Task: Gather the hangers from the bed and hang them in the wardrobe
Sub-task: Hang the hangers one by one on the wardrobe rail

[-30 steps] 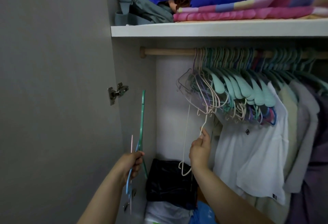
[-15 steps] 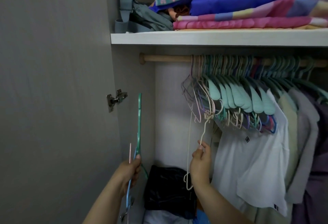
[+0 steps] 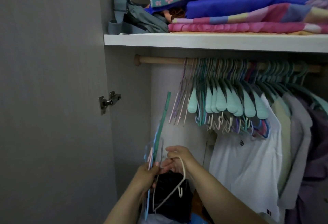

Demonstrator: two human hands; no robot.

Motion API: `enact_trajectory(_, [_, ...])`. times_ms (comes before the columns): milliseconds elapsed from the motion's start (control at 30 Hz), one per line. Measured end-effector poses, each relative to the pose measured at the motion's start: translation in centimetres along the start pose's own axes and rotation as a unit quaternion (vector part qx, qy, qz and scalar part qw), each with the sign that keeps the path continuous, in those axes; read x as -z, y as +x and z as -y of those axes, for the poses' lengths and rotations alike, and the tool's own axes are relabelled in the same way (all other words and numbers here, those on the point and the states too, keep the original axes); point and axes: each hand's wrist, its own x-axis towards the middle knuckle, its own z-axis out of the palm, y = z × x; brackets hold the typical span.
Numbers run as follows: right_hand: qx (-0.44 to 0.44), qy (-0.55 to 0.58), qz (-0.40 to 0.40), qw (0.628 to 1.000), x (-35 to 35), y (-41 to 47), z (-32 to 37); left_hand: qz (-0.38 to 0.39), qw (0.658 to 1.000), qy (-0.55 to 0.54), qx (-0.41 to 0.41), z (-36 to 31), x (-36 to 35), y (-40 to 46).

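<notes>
My left hand [image 3: 148, 173] grips a bunch of thin hangers [image 3: 160, 131], green, blue and pink, standing upright in front of the wardrobe's left wall. My right hand [image 3: 179, 158] is right beside it, fingers curled round a cream wire hanger [image 3: 174, 191] that dangles below both hands. Above, a wooden rail [image 3: 159, 60] carries several hung hangers [image 3: 223, 99], mint, pink and purple, packed from the middle to the right. The rail's left end is bare.
A white shelf [image 3: 195, 41] above the rail holds folded blankets [image 3: 248, 16] and a grey bag [image 3: 134, 16]. A white shirt [image 3: 246, 167] and other clothes hang at right. A dark bundle [image 3: 174, 204] lies on the wardrobe floor. The grey door [image 3: 49, 99] with a hinge [image 3: 109, 101] stands at left.
My right hand pulled the cream hanger down and left, away from the hung cluster, to meet my left hand. The left hand's bunch shifted slightly right.
</notes>
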Motion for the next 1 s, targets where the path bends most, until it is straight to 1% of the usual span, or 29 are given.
enact_trajectory(33, [-0.008, -0.005, 0.008, 1.000, -0.3, -0.1, -0.1, 0.004, 1.000, 0.009, 0.003, 0.1, -0.3, 0.0])
enact_trajectory(133, [-0.014, -0.010, -0.026, 1.000, -0.8, 0.3, -0.9, -0.001, 1.000, -0.014, 0.022, 0.1, -0.6, 0.1])
enact_trajectory(300, [-0.067, -0.086, -0.057, 0.992, 0.4, 1.7, -2.0, -0.052, 0.993, -0.081, 0.065, 0.2, 0.7, 0.2])
enact_trajectory(367, [-0.078, -0.099, -0.058, 0.990, 0.6, 2.2, -1.8, -0.081, 0.987, -0.116, 0.076, 0.1, 1.3, 0.3])
enact_trajectory(433, [-0.082, -0.097, -0.057, 0.990, 0.2, 2.8, -1.2, -0.094, 0.982, -0.139, 0.088, -0.4, 1.9, 0.5])
enact_trajectory(600, [-0.023, -0.125, -0.038, 0.991, -3.4, 4.5, 2.6, -0.072, 0.981, -0.158, 0.090, -2.3, 2.7, 1.0])
enact_trajectory(667, [0.005, -0.076, -0.043, 0.996, -5.1, 5.1, 5.3, -0.063, 0.982, -0.157, 0.084, -3.1, 3.0, 1.1])
enact_trajectory(733, [0.046, -0.016, -0.065, 0.997, -6.7, 5.5, 8.1, -0.059, 0.984, -0.148, 0.078, -3.7, 3.5, 1.4])
enact_trajectory(800, [0.081, 0.013, -0.065, 0.995, -8.7, 5.4, 10.0, -0.056, 0.985, -0.145, 0.074, -4.4, 4.1, 1.8])
enact_trajectory(933, [0.142, 0.131, -0.042, 0.980, -12.1, 4.4, 11.0, -0.036, 0.986, -0.150, 0.069, -5.6, 5.0, 2.4])
enact_trajectory(1000, [0.168, 0.155, -0.052, 0.972, -12.7, 4.2, 10.4, -0.031, 0.985, -0.155, 0.063, -5.9, 5.5, 2.5])
